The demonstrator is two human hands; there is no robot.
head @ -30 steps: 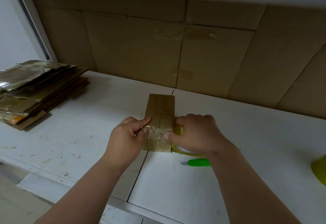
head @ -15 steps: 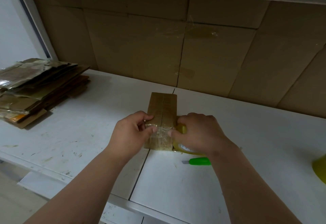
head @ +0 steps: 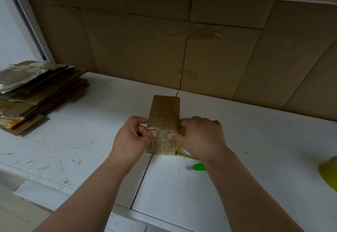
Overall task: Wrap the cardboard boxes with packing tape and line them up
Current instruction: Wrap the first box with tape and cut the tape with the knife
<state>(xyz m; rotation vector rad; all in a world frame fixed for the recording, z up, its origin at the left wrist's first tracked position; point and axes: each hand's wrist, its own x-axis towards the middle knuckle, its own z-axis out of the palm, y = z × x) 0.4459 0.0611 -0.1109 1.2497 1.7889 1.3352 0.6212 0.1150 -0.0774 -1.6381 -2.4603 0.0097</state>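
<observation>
Flat brown cardboard box (head: 164, 120) lies mid white bench (head: 82, 140), near end under wrinkled clear tape. Left hand (head: 131, 136) grip pinches its left edge; right hand (head: 201, 136) grip holds yellow tape roll (head: 183, 152), thumb on box.

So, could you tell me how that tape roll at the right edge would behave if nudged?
The spare tape roll lies flat on the table, so it would probably slide, not roll. It looks light and likely stiff, being a ring.

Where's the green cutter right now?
In the head view, the green cutter lies on the white table, just under the right hand's wrist, near the cardboard box.
</observation>
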